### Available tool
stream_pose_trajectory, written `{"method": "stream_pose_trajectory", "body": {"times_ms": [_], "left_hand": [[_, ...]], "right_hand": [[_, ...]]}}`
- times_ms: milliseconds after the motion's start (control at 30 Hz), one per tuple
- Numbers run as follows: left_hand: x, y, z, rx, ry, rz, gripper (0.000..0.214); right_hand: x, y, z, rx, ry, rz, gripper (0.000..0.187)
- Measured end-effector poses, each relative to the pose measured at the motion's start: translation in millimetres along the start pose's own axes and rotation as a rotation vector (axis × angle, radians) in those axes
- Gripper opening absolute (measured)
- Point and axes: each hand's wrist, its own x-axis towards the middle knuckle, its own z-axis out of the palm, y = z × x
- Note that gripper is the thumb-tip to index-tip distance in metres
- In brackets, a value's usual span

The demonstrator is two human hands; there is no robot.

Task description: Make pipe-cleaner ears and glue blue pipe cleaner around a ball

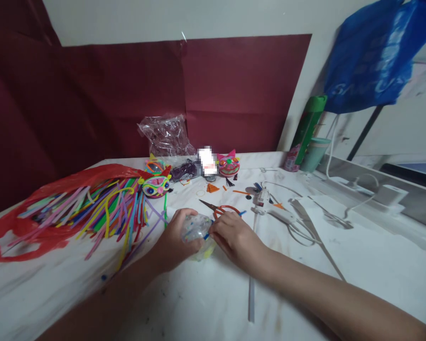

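Observation:
My left hand (175, 244) is wrapped round the side of a clear rounded plastic piece (196, 226), with specks of blue and some yellow-green on it. My right hand (237, 239) is at the piece's right side, fingers pinched on a thin blue strip (206, 236) that looks like a pipe cleaner. The fingers hide most of the strip. Just behind that hand lie orange-handled scissors (224, 209), blades pointing left. A white glue gun (275, 207) rests on the table to the right, its cord looped beside it. A pale glue stick (251, 299) lies nearer me.
At left, a red plastic bag (74, 177) spills many coloured pipe cleaners (102, 208). Decorated animal faces, one yellow-edged (156, 184) and one pink (229, 166), stand at the back. Orange scraps (213, 188) lie before them. A green cup (315, 154) and a charger (394, 195) are at right.

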Motion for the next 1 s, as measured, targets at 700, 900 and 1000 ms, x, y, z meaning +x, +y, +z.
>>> {"method": "stream_pose_trajectory", "body": {"times_ms": [700, 900, 1000], "left_hand": [[-2.1, 5.9, 1.4, 0.058, 0.001, 0.102, 0.048], [-1.9, 6.2, 0.6, 0.064, 0.01, 0.105, 0.047], [-3.0, 4.6, 0.0, 0.071, -0.003, 0.092, 0.048]], "right_hand": [[-2.1, -4.2, 5.9, 0.007, -0.088, 0.033, 0.014], [-2.8, -4.1, 6.2, 0.112, -0.067, 0.124, 0.013], [-0.3, -2.3, 0.3, 0.261, -0.036, 0.261, 0.012]]}}
